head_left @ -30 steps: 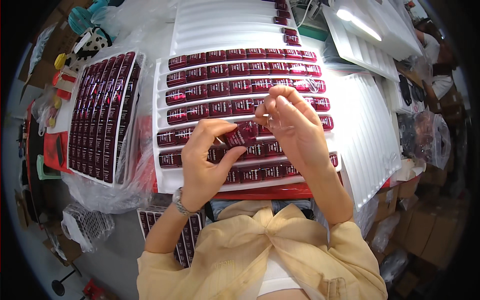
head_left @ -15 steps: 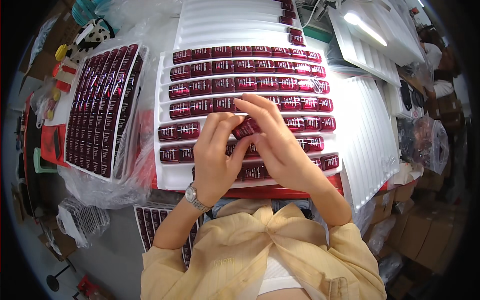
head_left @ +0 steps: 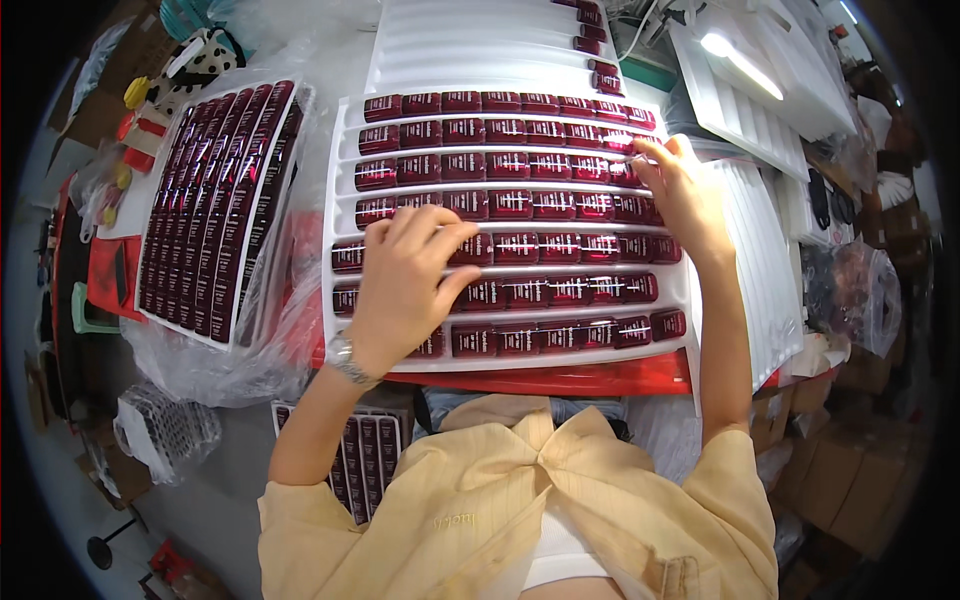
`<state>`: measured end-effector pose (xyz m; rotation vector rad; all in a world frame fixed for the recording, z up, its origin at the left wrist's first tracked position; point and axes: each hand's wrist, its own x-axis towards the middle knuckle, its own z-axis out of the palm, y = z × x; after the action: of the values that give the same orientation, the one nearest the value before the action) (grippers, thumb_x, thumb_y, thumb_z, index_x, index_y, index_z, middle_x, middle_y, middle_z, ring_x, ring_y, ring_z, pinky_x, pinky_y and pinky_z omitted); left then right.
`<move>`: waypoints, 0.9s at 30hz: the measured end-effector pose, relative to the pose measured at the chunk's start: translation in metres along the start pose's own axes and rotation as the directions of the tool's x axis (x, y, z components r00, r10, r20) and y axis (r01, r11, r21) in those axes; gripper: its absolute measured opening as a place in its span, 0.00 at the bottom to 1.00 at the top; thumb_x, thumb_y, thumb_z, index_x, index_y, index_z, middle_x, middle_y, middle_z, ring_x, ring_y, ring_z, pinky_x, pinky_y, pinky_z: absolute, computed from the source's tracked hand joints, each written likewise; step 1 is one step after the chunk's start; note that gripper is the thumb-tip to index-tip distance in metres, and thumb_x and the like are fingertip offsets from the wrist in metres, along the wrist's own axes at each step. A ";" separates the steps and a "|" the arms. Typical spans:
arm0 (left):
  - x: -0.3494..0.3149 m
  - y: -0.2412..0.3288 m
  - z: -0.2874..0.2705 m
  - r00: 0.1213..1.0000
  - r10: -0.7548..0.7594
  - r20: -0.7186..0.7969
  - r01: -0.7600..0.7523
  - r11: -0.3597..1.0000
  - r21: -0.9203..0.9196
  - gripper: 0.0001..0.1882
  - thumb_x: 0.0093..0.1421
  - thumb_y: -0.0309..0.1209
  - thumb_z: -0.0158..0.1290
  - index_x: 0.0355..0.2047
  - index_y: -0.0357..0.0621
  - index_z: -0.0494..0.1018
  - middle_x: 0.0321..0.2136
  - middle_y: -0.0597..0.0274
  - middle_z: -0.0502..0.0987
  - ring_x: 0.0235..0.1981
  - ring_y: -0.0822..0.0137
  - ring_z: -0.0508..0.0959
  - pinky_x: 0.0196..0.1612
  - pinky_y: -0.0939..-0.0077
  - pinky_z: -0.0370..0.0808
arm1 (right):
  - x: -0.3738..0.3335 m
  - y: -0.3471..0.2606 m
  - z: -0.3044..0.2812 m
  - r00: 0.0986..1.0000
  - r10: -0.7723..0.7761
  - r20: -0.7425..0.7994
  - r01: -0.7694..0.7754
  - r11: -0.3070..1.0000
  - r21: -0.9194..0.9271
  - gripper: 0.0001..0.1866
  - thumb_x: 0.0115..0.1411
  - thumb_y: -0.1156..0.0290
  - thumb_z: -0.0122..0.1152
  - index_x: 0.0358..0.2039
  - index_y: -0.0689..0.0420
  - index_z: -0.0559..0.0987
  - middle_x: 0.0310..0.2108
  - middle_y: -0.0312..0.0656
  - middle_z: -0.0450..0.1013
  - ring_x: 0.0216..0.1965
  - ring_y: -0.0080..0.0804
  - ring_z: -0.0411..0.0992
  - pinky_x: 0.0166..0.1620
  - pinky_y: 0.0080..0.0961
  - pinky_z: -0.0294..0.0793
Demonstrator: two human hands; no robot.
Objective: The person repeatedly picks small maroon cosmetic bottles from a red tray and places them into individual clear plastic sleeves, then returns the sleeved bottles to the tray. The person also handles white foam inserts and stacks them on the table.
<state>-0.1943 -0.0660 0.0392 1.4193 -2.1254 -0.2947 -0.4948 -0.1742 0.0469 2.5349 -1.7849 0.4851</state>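
Observation:
A white ridged tray (head_left: 343, 190) holds several rows of small, glossy dark red bottles (head_left: 513, 205) lying side by side, with pale print on them. Over the left part of the lower rows hovers my left hand (head_left: 408, 280), its fingers curved and thumb apart, with no bottle seen in it. It hides some bottles beneath. My right hand (head_left: 690, 195) is at the tray's right edge, by the ends of the upper rows. Its thumb and fingertips come close together there; anything between them is too small to make out.
On the left, a second tray of dark bottles (head_left: 215, 210) leans in clear plastic wrap (head_left: 225, 370). White ridged trays (head_left: 765, 260) lie to the right, and another (head_left: 480, 50) sits behind. More bottles on a tray (head_left: 365, 460) are below the red table edge (head_left: 540, 381).
Both hands were together around a tilted bottle over the middle rows. Now they are apart: the left has moved left, the right to the tray's upper right edge. That bottle is no longer held up.

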 end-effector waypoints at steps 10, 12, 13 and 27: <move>-0.019 0.000 -0.019 0.971 -0.196 -0.136 0.145 0.937 -0.317 0.20 0.44 0.26 0.67 0.38 0.41 0.74 0.36 0.59 0.76 0.38 0.62 0.75 0.43 0.68 0.71 | -0.027 -0.103 -0.033 0.969 0.204 -0.143 -0.016 0.625 0.780 0.04 0.53 0.78 0.65 0.22 0.62 0.80 0.16 0.39 0.72 0.14 0.21 0.66 0.19 0.20 0.64; -0.020 0.023 -0.003 0.956 -0.246 -0.161 0.119 0.824 -0.553 0.19 0.46 0.24 0.66 0.38 0.40 0.73 0.36 0.58 0.75 0.36 0.65 0.76 0.39 0.74 0.73 | -0.033 -0.130 -0.024 0.897 -0.071 -0.436 0.334 0.753 0.566 0.04 0.52 0.76 0.66 0.23 0.62 0.81 0.16 0.38 0.71 0.12 0.24 0.64 0.18 0.23 0.64; -0.020 0.032 0.006 0.932 -0.269 -0.242 0.041 0.743 -0.668 0.19 0.47 0.23 0.65 0.39 0.38 0.72 0.36 0.58 0.73 0.35 0.69 0.76 0.38 0.78 0.73 | -0.036 -0.140 -0.014 0.872 -0.105 -0.477 0.390 0.739 0.550 0.04 0.51 0.74 0.68 0.26 0.60 0.81 0.17 0.39 0.72 0.13 0.25 0.66 0.18 0.22 0.65; -0.009 -0.032 -0.044 0.992 0.024 0.126 -0.020 0.999 -0.039 0.21 0.44 0.26 0.64 0.40 0.37 0.77 0.35 0.59 0.74 0.40 0.58 0.72 0.46 0.68 0.68 | -0.046 -0.098 -0.013 0.991 0.112 0.073 -0.117 0.466 0.877 0.07 0.67 0.71 0.51 0.37 0.63 0.70 0.24 0.33 0.67 0.20 0.10 0.57 0.21 0.14 0.55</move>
<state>-0.1417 -0.0663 0.0574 1.3875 -2.2232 -0.4248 -0.4223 -0.0948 0.0648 2.9049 -2.0495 1.8709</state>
